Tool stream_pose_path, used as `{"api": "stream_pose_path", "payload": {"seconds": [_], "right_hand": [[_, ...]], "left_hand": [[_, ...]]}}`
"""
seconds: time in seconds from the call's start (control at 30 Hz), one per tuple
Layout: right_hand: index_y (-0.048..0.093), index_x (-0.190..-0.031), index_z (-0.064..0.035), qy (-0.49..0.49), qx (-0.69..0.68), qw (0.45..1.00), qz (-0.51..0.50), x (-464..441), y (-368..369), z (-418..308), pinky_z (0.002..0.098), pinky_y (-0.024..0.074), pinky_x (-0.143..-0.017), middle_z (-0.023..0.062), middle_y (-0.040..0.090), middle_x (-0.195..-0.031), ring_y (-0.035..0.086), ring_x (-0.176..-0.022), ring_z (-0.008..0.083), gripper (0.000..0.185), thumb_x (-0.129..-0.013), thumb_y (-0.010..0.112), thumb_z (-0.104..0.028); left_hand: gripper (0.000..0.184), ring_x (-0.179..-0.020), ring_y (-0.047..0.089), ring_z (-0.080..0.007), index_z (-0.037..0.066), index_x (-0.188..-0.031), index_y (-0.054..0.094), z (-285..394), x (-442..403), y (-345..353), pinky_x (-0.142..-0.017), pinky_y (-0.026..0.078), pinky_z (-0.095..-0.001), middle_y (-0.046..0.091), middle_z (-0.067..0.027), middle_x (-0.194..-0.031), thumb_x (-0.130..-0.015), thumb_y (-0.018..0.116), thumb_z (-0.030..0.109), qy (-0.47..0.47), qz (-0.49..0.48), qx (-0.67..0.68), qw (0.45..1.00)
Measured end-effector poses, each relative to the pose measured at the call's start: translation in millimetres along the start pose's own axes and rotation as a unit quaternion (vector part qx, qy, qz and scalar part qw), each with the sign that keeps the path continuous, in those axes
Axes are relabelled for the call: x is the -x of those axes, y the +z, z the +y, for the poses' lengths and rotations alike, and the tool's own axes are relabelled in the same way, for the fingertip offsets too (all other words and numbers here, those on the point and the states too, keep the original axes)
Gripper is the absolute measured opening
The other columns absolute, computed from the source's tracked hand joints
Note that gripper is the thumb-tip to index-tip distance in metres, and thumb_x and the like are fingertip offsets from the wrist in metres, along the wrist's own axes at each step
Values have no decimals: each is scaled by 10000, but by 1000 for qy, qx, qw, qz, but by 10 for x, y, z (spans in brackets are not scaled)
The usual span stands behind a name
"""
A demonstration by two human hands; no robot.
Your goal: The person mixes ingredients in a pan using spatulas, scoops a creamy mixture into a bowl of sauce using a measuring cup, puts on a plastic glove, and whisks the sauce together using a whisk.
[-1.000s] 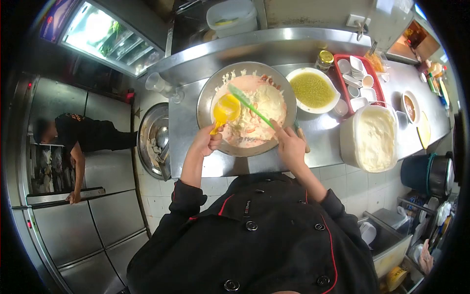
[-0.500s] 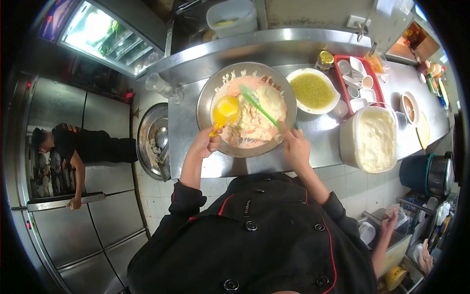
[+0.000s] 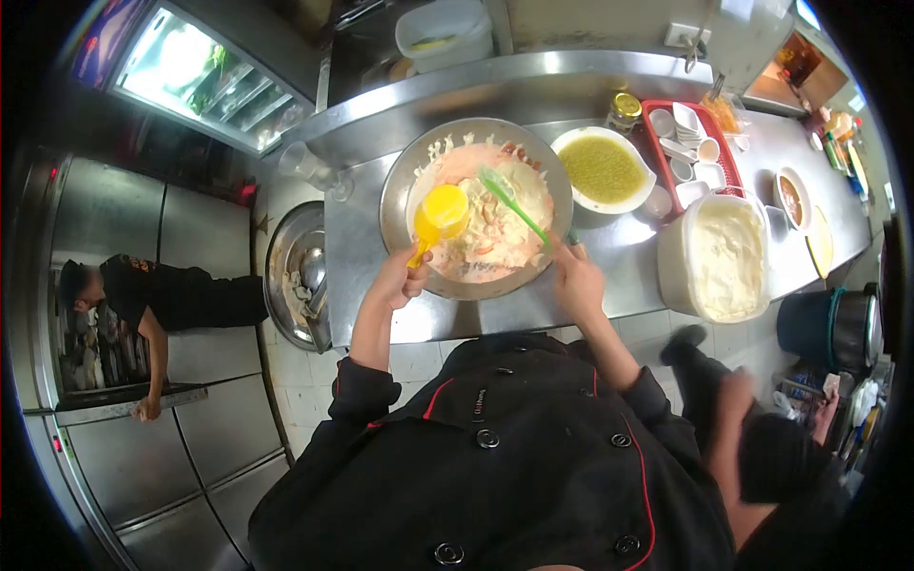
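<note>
A wide metal mixing bowl [image 3: 392,205] on the counter holds a creamy pink and pale-yellow mixture [image 3: 500,224] with small orange-red pieces. At the bowl's front left, my left hand [image 3: 404,279] is closed around the handle of a yellow scoop [image 3: 444,211], whose cup is over the mixture. My right hand [image 3: 578,281] is at the front right rim, its fingers closed on the handle end of a green spatula [image 3: 519,211]. The spatula's pale blade rests in the mixture, slanting up and left.
Right of the bowl are a white dish of green sauce [image 3: 602,171], a lidded jar [image 3: 625,108], a red basket of small dishes [image 3: 731,171] and a tub of white cream [image 3: 728,262]. A co-worker [image 3: 171,293] stands left by steel drawers; another person [image 3: 733,419] is close at lower right.
The spatula has shifted slightly right and down with my right hand. My left hand keeps the scoop almost in place. At lower right, another person has moved in close beside me.
</note>
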State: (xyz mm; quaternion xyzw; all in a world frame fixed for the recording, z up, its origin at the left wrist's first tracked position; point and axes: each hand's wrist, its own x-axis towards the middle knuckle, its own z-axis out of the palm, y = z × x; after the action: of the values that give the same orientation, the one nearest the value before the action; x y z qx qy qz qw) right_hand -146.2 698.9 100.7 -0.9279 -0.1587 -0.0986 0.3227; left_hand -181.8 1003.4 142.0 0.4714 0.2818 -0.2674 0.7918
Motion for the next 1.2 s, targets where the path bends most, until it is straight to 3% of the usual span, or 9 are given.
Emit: {"api": "stream_pose_path", "payload": {"seconds": [0.2,0.33,0.4,0.43,0.5,0.6,0.9,1.2], "right_hand": [[547,-1211,-244,-14,-28,999,-14,80,-251,-432,368,447,-520,88,543,-735,567,-572,263,516,-746,525,-20],[544,-1214,-263,-85,-22,996,14,184,-188,-563,360,452,-516,73,531,-757,562,-577,248,514,-752,534,-37],[546,-1210,-278,-105,-34,993,31,222,-152,-556,354,453,-512,67,524,-763,560,-584,242,512,-754,533,-44],[546,-1208,-286,-68,-42,997,13,250,-138,-547,352,452,-510,63,520,-755,559,-591,238,513,-755,532,-46],[547,-1203,-301,6,-57,998,-24,308,-115,-494,348,448,-506,55,511,-740,557,-604,230,514,-756,529,-49],[546,-1202,-310,21,-61,997,-51,360,-92,-384,350,437,-494,44,505,-725,556,-605,229,517,-758,516,-45],[542,-1204,-327,-95,-42,993,-54,510,-64,-388,338,434,-462,26,509,-715,558,-589,210,567,-719,519,-35],[539,-1211,-313,-34,-35,998,-43,560,-25,-378,349,438,-472,46,495,-691,551,-579,230,490,-778,528,-83]], "left_hand": [[259,-356,185,-27,118,-808,429,-70,-84,-126,-311,137,-175,268,79,-501,-951,327,308,-30,-11,102,994],[239,-347,193,-42,100,-804,434,-135,-118,-100,-310,142,-177,282,66,-497,-946,315,250,-25,9,188,982],[210,-371,235,-50,90,-813,442,-140,-128,-131,-320,161,-178,294,56,-504,-934,320,211,-28,-34,275,960],[196,-383,256,-54,85,-818,446,-123,-87,-96,-325,171,-178,301,51,-507,-927,323,192,-29,-55,318,946],[167,-423,302,-63,80,-829,454,-110,-24,9,-340,192,-183,328,42,-526,-910,335,165,-22,-2,325,946],[142,-477,350,-77,79,-841,463,-111,29,63,-362,219,-193,365,25,-553,-893,347,144,-11,38,295,955],[215,-400,285,-79,72,-795,455,-178,8,192,-352,202,-208,380,2,-530,-915,326,194,55,100,164,980],[237,-388,257,-61,85,-794,438,-228,-44,192,-339,197,-196,316,26,-496,-946,313,216,37,99,137,985]]}}
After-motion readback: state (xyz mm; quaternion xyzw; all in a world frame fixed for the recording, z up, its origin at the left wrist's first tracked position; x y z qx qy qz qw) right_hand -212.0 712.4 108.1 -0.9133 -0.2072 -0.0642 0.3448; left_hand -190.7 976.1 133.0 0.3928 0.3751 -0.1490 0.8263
